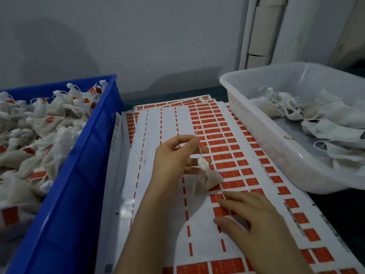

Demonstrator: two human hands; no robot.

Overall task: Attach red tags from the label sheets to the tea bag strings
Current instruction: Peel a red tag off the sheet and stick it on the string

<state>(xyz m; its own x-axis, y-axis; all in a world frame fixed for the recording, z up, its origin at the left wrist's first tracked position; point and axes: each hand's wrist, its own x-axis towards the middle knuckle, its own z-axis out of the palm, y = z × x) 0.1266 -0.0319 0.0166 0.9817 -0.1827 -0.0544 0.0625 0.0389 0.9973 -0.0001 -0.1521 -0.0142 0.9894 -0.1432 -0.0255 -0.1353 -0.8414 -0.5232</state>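
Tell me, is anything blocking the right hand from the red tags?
Nothing visible does. The right hand rests on the label sheet, fingers touching a red tag. The tea bag hangs just beyond, its string pinched by the left hand.

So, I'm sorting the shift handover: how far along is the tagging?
Done: the blue crate is heaped with tagged bags and the label sheet shows stripped left columns. In hand: the left hand pinches the string of one tea bag; the right hand touches the red tags. Left: untagged bags in the white tub.
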